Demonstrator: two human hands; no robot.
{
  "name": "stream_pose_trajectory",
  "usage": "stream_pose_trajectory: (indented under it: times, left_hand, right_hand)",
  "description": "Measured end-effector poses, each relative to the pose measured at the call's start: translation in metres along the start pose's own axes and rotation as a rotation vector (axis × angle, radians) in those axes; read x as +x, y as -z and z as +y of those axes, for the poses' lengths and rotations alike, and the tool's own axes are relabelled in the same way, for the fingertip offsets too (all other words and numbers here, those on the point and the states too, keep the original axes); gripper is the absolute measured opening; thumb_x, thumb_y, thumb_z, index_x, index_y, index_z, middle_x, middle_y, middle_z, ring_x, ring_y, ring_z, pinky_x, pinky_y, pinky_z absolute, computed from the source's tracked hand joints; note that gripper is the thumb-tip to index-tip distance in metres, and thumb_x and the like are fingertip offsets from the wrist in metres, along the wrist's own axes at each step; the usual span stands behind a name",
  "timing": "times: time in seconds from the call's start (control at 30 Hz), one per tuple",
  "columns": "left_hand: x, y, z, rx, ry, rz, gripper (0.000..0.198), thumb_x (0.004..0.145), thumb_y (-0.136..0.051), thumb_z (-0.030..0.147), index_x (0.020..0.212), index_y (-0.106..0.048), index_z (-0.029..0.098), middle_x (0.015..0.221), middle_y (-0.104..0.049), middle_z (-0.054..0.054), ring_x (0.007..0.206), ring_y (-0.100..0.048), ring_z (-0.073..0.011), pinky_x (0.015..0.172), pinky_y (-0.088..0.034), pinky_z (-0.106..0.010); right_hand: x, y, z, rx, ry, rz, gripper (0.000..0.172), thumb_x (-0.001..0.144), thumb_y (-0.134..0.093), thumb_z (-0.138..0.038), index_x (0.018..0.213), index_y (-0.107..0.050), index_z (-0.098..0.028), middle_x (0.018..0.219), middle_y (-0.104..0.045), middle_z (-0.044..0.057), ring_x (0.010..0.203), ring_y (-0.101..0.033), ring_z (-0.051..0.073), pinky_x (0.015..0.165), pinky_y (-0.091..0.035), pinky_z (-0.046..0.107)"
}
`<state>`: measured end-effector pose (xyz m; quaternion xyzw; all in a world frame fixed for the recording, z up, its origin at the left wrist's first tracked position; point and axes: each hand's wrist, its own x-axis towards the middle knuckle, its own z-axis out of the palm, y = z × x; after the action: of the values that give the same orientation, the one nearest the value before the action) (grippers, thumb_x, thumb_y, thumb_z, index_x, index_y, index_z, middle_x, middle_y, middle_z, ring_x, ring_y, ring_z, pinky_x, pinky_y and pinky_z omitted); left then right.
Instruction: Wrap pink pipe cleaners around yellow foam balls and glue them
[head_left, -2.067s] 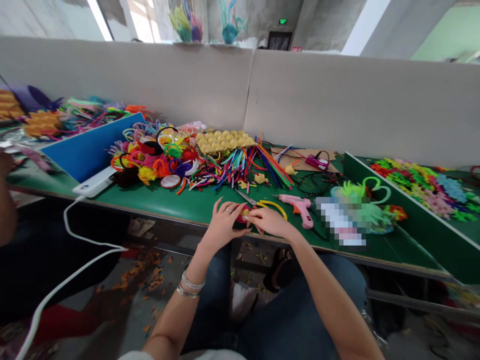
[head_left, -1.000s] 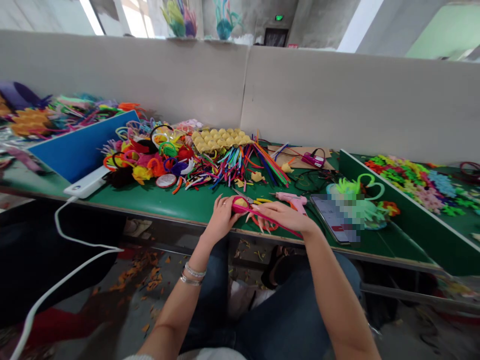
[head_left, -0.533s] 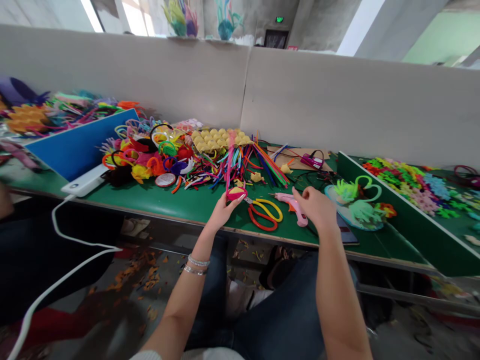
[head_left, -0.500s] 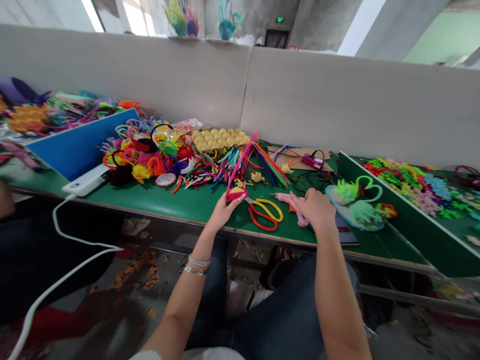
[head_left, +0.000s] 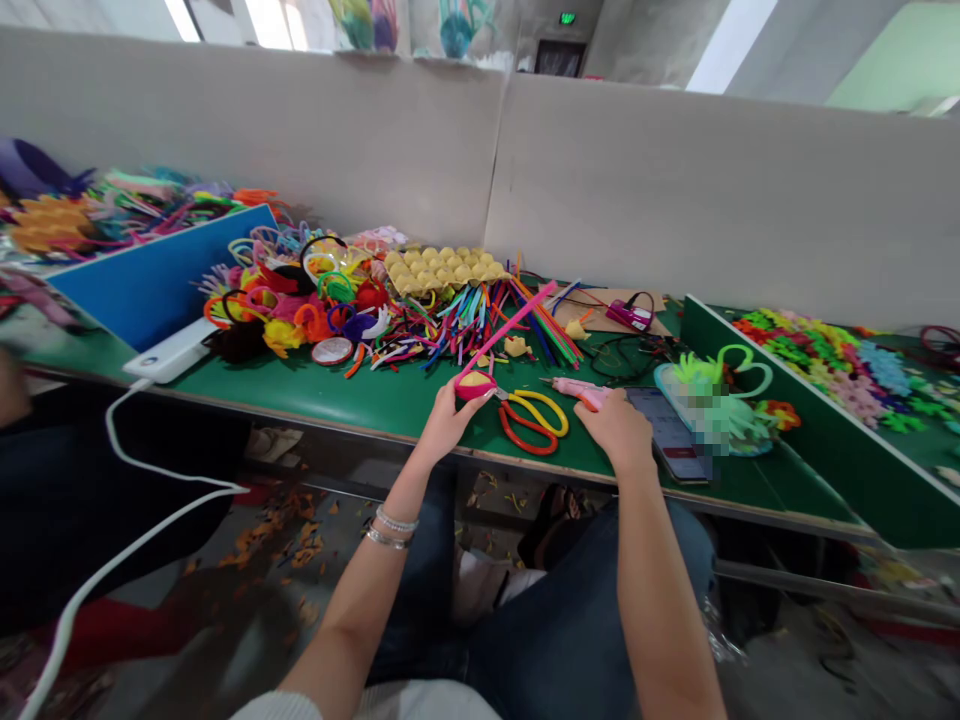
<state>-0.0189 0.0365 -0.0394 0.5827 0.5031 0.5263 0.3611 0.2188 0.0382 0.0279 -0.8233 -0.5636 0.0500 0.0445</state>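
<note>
My left hand (head_left: 452, 415) is closed on a small yellow cup-shaped piece (head_left: 474, 381) with a pink pipe cleaner (head_left: 517, 320) around its rim; the pipe cleaner's free end sticks up to the right. My right hand (head_left: 619, 425) is wrapped round a pink glue gun (head_left: 577, 389), its nozzle pointing left toward the piece. Scissors (head_left: 534, 420) with one yellow and one red handle lie on the green table (head_left: 405, 408) between both hands. A phone (head_left: 671, 440) rests just right of my right hand.
Behind my hands lie loose pipe cleaners (head_left: 457, 325) and a yellow egg tray (head_left: 442, 268). Colourful pipe-cleaner crafts (head_left: 300, 310) are heaped at left beside a white power strip (head_left: 172, 352). A blue divider (head_left: 172, 265) and a green divider (head_left: 787, 425) flank the space. A tray of green crafts (head_left: 720, 405) stands right.
My right hand has closed round the glue gun's handle and shifted slightly left, uncovering more of the phone. The pink pipe cleaner's free end has swung to the right.
</note>
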Motion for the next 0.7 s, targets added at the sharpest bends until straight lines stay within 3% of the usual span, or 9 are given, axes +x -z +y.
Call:
stream_pose_trajectory:
  times: [0.23, 0.37, 0.7]
  left_hand:
    - [-0.004, 0.001, 0.004, 0.143, -0.016, 0.055, 0.046, 0.079, -0.058, 0.043, 0.115, -0.052, 0.015, 0.108, -0.059, -0.011, 0.109, -0.05, -0.0222, 0.096, -0.039, -0.036]
    - [-0.005, 0.001, 0.007, 0.177, -0.024, 0.041, 0.047, 0.079, -0.057, 0.042, 0.116, -0.05, 0.015, 0.108, -0.057, -0.012, 0.109, -0.048, -0.0229, 0.097, -0.038, -0.036]
    - [-0.006, -0.002, 0.006, 0.302, -0.12, 0.02, 0.045, 0.081, -0.057, 0.041, 0.117, -0.049, 0.015, 0.108, -0.058, -0.011, 0.106, -0.049, -0.0231, 0.094, -0.04, -0.038]
  right_hand:
    - [0.0, 0.005, 0.001, 0.115, 0.006, 0.084, 0.059, 0.079, -0.043, -0.055, 0.115, -0.042, -0.008, 0.107, -0.061, 0.022, 0.099, -0.06, 0.033, 0.076, -0.043, 0.037]
    - [-0.001, 0.004, -0.005, 0.278, 0.128, 0.161, 0.063, 0.074, -0.047, -0.064, 0.111, -0.043, -0.014, 0.106, -0.062, 0.018, 0.096, -0.06, 0.03, 0.072, -0.043, 0.033]
    - [-0.015, -0.025, -0.038, 0.353, 0.411, 0.392, 0.054, 0.072, -0.055, -0.055, 0.108, -0.044, -0.016, 0.102, -0.063, 0.013, 0.084, -0.062, 0.028, 0.059, -0.044, 0.032]
